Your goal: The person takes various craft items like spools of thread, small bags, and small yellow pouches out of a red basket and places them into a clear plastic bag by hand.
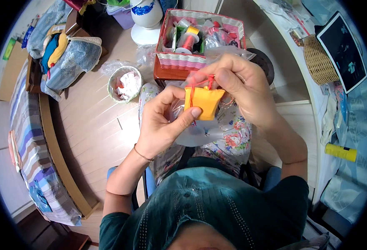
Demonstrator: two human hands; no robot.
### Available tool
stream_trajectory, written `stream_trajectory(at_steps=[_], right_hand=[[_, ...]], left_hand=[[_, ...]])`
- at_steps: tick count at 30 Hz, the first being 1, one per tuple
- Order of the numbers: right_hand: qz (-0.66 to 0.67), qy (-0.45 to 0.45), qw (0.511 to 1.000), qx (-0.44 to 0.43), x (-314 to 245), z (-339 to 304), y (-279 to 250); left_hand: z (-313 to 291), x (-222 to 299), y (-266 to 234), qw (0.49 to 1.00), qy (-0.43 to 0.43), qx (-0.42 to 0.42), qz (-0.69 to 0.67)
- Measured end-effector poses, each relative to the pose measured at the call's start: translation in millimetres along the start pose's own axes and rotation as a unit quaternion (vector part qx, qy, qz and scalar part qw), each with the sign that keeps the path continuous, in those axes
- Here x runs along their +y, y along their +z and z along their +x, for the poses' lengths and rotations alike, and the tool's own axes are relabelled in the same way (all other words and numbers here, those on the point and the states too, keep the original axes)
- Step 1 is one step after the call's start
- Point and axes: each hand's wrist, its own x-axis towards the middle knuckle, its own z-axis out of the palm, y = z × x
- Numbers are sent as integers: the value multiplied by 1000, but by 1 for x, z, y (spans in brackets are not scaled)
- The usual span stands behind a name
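A small yellow fabric pouch (pixel 204 103) with red cord at its top is held up above my lap. My left hand (pixel 163 114) grips it from the left, the thumb lying across its front. At the pouch's upper right corner, my right hand (pixel 244 85) is closed in a pinch on the red cord (pixel 211 80). A thin twisted cord hangs below the right fingers. Clear plastic (pixel 200 135) lies on my lap beneath the pouch, over flowered trousers (pixel 233 139). The fingertips behind the pouch are hidden.
Ahead, a pink-and-white basket (pixel 183 61) of thread spools and small bags stands on a red-brown stool (pixel 160 75). To its left is a waste bin (pixel 112 93) with crumpled paper. A bed (pixel 33 137) is left; a white desk with a tablet (pixel 341 52) and yellow tube (pixel 340 153) is right.
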Motion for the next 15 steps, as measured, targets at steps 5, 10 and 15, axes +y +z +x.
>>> stream_trajectory(at_steps=[5,10,15], right_hand=[[81,-33,990,109,9,-14,-2],[145,-52,976,154,20,-23,23],[-42,-37,984,169,31,-30,20]], left_hand=[[-3,6,-2,998,1,9,-56],[-3,7,0,999,-10,19,-32],[-4,-1,-3,999,-13,11,-43]])
